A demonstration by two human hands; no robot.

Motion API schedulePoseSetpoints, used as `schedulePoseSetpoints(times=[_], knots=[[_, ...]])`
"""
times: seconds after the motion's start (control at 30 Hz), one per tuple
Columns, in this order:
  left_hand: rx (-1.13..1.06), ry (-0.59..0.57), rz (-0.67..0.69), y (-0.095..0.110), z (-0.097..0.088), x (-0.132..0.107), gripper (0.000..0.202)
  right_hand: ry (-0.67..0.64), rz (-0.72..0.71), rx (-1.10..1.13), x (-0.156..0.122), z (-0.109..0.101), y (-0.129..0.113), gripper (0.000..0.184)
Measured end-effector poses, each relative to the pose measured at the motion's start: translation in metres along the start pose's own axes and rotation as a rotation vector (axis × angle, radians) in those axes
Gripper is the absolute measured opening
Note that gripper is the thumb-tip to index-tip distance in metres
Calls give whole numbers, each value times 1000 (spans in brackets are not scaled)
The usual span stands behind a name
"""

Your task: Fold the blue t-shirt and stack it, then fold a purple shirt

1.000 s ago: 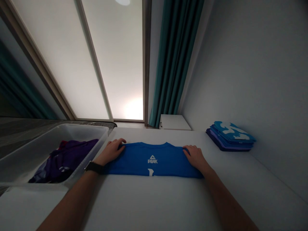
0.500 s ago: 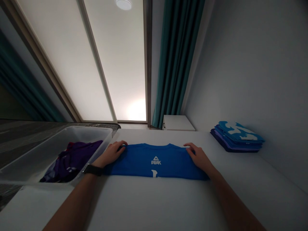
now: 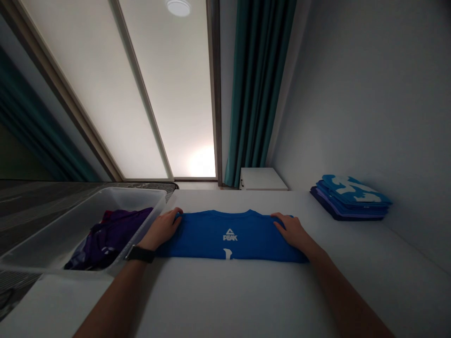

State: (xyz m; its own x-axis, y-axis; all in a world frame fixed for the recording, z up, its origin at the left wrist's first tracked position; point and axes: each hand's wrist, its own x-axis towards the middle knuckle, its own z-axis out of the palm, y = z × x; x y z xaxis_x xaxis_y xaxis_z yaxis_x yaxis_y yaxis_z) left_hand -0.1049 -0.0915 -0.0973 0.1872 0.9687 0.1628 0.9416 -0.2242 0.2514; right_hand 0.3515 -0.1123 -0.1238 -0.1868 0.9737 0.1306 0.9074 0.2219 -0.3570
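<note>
A blue T-shirt with a white PEAK print lies folded in a wide strip on the white table, its neckline on the far side. My left hand, a dark band on its wrist, grips the shirt's far left corner with curled fingers. At the far right corner, my right hand has its fingers over the edge and its thumb on the cloth; it closes on the fabric there. The undersides of both grips are hidden.
To the left stands a clear plastic bin with crumpled purple clothing inside. A stack of folded clothes lies at the right near the wall. Behind the white table are a white cabinet and a teal curtain.
The fingers of both hands have drawn in on the shirt's far corners; the right fingers came down onto the edge. The shirt lies in the same place, and the view has shifted slightly.
</note>
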Motion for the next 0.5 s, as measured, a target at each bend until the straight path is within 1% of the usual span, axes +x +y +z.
schedulePoseSetpoints(times=[0.07,0.17,0.23,0.37,0.43,0.5], knots=[[-44,8,30,0,1,-1,37,5,-5,54,0,-2,-2,37],[-149,43,71,-1,4,-4,38,1,-4,202,-1,-9,-6,40],[-220,79,62,-1,5,-6,39,-1,12,270,-1,-14,-9,41],[-326,146,17,5,5,-10,40,-30,54,321,-3,-19,-11,42],[-344,145,-2,9,3,-10,39,-35,72,333,-4,-19,-12,42],[-338,107,-14,12,1,-7,39,-29,75,336,-4,-18,-14,40]])
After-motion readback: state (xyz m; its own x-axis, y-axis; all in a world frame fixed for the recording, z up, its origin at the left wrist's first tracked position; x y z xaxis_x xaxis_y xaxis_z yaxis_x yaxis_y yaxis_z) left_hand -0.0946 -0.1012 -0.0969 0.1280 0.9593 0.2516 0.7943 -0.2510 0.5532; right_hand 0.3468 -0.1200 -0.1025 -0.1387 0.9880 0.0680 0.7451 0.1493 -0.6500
